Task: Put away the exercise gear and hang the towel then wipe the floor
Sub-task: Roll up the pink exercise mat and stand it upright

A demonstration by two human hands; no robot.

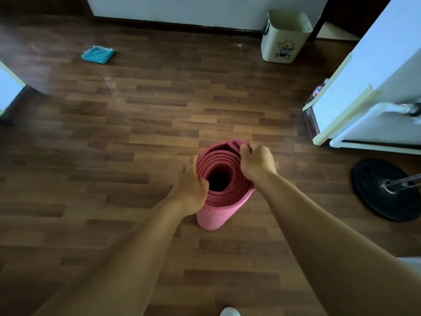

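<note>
A folded teal cloth (pixel 98 54) lies far left on the wood floor (pixel 136 137); mid-frame the pink rolled mat (pixel 224 197) stands on end — left hand (pixel 190 190) curled round its top rim, right hand (pixel 257 164) pinching the far edge; a cream bin (pixel 284 37) by the wall; a black weight plate (pixel 385 188) far right.

Rolled mat (pixel 219 190) upright mid-floor – cloth (pixel 98 54) far left, bin (pixel 283 37) behind, weight plate (pixel 373 190) right.

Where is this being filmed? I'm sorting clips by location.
Probably a room at home used for workouts: wood-pattern floor, a rolled pink exercise mat stood on end, a barbell weight plate, and a small waste bin by the wall.
</note>
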